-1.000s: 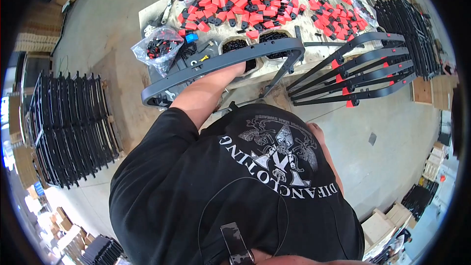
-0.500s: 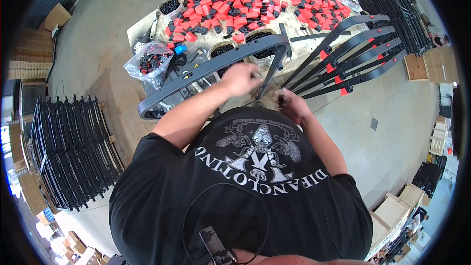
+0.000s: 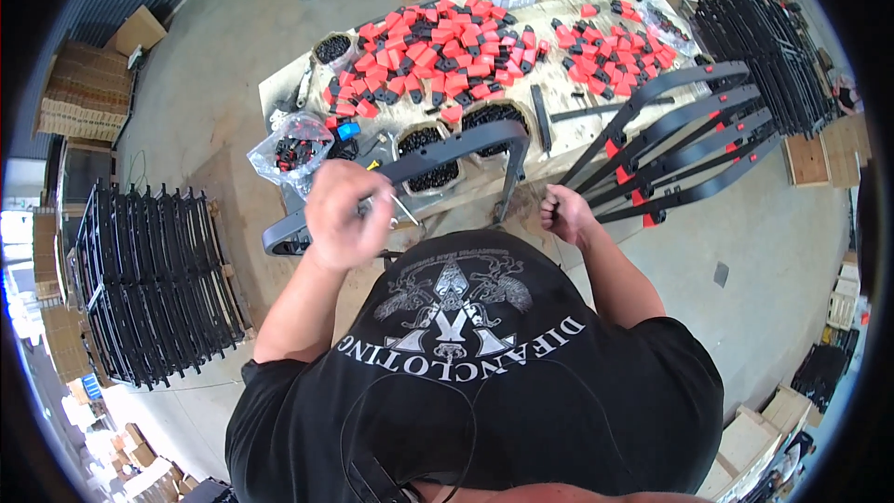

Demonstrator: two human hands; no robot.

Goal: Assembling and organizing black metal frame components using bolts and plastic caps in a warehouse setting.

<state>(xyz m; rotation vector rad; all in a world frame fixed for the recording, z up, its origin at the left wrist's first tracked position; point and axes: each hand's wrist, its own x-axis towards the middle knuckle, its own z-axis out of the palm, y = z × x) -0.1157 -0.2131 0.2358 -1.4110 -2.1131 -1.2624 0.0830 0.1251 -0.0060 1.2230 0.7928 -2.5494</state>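
Note:
My left hand (image 3: 346, 216) is raised over the near side of a dark grey curved metal frame (image 3: 447, 150), with its fingers curled. A thin silver metal tool (image 3: 407, 212) sticks out beside these fingers; its kind is hard to make out. The frame stands between me and the workbench and is partly covered by my left hand. My right hand (image 3: 566, 215) is closed, to the right of the frame. Whatever those fingers may hold is hidden. Close by on the right lean several similar dark frames (image 3: 689, 144) with red parts on them.
The wooden workbench (image 3: 582, 144) carries heaps of red-and-black pieces (image 3: 438, 47), tubs of small black parts (image 3: 424, 144) and a clear plastic bag (image 3: 289, 151). Black frames are stacked at left (image 3: 154, 284) and far right (image 3: 768, 47).
My left hand has moved left and toward me, and a silver tool now shows beside it. The right hand has closed more tightly. The view has shifted, showing more of the bench's far side.

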